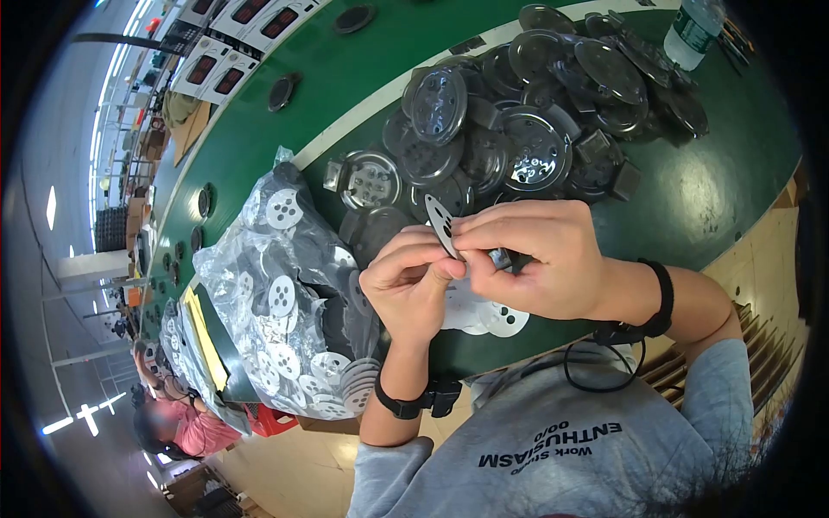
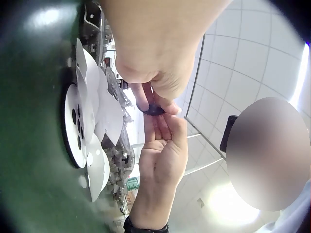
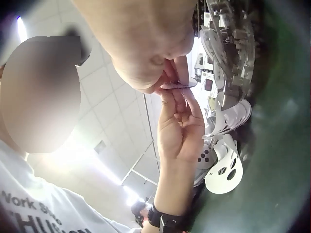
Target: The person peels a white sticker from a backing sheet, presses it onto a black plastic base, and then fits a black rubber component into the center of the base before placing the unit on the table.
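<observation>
A thin round disc with punched holes [image 1: 439, 226] is held up on edge between both hands, above the green table. The left hand [image 1: 408, 281] pinches its lower edge between thumb and fingers. From the other side the right hand [image 1: 544, 255] pinches it, fingertips close to the left thumb. One face of the disc looks dark [image 2: 154, 110] in the left wrist view; in the right wrist view a pale, thin disc edge [image 3: 179, 86] shows. Below the hands lie loose white discs with holes [image 1: 505, 319], overlapping and partly hidden by the hands in the head view.
Left of the hands, a clear plastic bag [image 1: 250, 233] holds many white discs. Smoky translucent round plastic parts [image 1: 535, 147] are heaped beyond the hands. A bottle [image 1: 693, 34] stands at the far right. Another person in pink [image 1: 203, 427] is at the far left.
</observation>
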Tool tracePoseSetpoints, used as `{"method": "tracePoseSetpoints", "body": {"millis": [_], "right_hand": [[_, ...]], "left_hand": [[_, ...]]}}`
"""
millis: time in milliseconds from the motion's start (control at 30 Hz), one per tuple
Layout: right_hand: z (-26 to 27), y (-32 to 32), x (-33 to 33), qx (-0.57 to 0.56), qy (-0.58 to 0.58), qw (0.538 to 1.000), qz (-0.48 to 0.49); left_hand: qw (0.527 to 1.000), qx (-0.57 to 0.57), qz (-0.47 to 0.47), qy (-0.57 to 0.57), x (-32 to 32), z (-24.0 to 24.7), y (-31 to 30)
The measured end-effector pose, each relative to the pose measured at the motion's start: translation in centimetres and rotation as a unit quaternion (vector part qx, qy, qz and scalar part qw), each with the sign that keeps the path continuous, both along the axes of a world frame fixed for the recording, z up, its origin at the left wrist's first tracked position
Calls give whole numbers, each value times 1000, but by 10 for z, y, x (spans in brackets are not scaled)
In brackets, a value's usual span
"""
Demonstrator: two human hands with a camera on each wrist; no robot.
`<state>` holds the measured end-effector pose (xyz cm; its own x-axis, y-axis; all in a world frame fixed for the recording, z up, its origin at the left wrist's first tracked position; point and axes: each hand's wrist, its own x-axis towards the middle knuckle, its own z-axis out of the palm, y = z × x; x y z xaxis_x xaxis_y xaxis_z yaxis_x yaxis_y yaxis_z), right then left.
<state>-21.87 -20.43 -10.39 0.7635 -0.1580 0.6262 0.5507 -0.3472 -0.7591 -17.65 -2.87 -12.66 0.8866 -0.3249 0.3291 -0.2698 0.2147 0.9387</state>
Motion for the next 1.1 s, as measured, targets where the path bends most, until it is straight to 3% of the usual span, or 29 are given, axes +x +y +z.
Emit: {"method": "tracePoseSetpoints", "body": {"millis": [367, 667, 1100], "right_hand": [[5, -8, -3, 4, 43, 997, 65], [-1, 1, -1, 13, -1, 1000, -3], [4, -2, 0, 24, 16, 999, 34]], "left_hand": [[1000, -10, -5, -15, 2, -1, 2], [999, 27, 9, -36, 0, 3, 0], [1000, -1, 9, -16, -1, 2, 0]]}}
